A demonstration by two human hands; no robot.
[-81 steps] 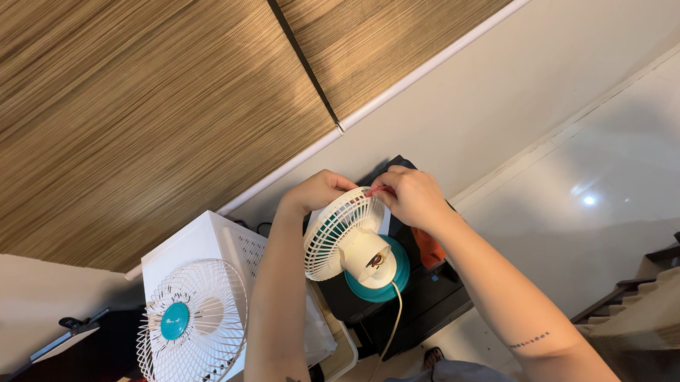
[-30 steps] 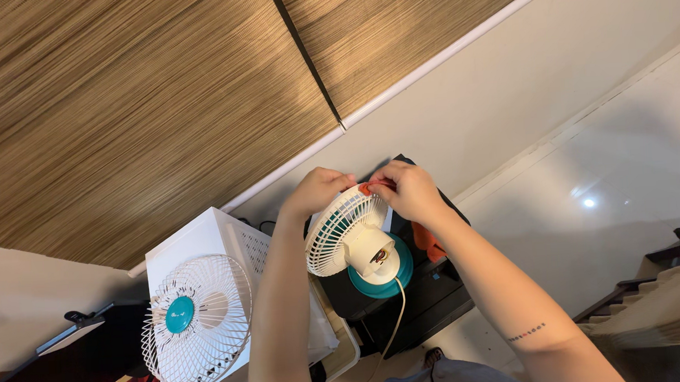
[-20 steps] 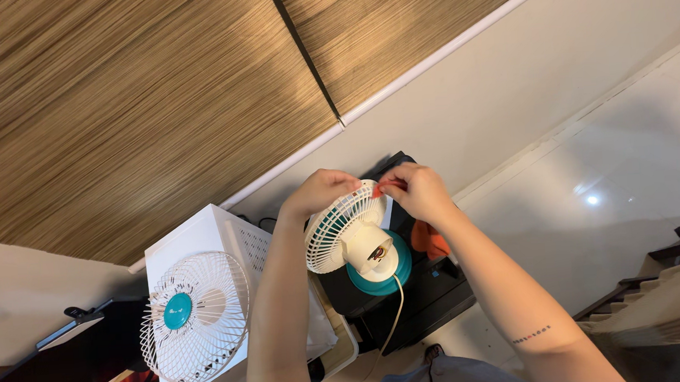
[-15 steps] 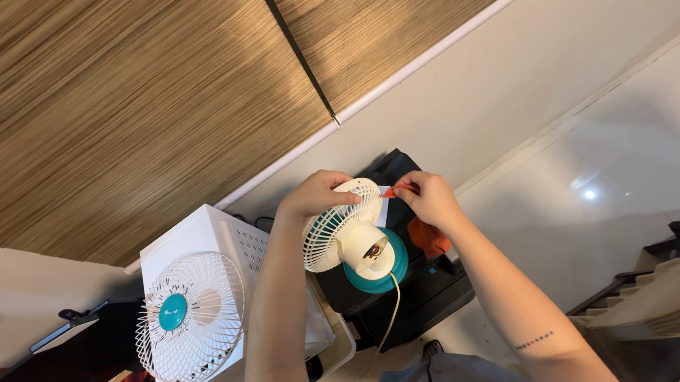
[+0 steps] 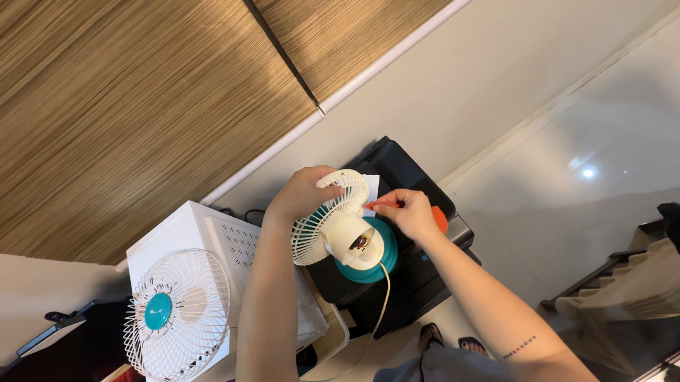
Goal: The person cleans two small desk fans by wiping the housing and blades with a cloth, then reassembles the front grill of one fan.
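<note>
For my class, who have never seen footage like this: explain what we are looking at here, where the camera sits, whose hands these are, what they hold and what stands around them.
The picture comes from a camera worn on a person's head, looking down at their own two bare hands. There is no machine. The left hand grips the rim of the white wire guard of a small desk fan with a teal base, which stands on a black box-like unit. The right hand holds a thin orange tool, probably a screwdriver, its tip beside the guard. A cream cord hangs from the fan. To the left, a detached white fan grille with a teal centre leans on a white perforated box. Woven blinds cover the wall behind.
</note>
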